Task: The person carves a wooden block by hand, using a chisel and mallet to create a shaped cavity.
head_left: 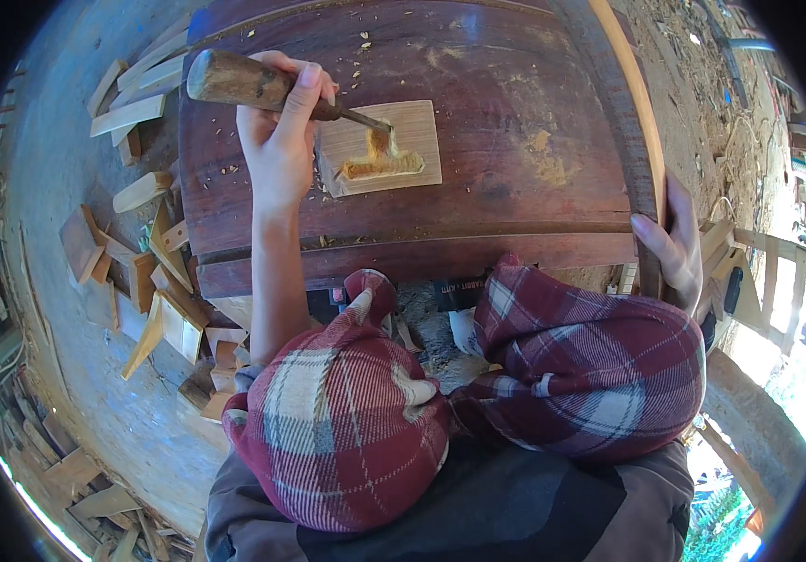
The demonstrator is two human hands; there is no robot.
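Note:
My left hand (283, 117) is closed around a chisel (234, 80) with a worn wooden handle. Its metal blade slants down to the right, and the tip touches a pale rectangular wood block (419, 126). A rough T-shaped recess (380, 161) is cut into the block's face, with ragged yellowish fibres along it. The block lies flat on a reddish-brown wooden table (497, 112). Off to the right, my right hand (677, 245) clasps the table's raised edge strip (642, 140), thumb on the inner side; its other fingers are partly hidden.
Wood chips are scattered over the tabletop. Offcuts (173, 323) lie heaped on the concrete floor (94, 375) to the left, with more boards (131, 103) farther back. Red plaid cloth (347, 440) bulges in front of my body. A wooden frame (778, 272) stands at the right.

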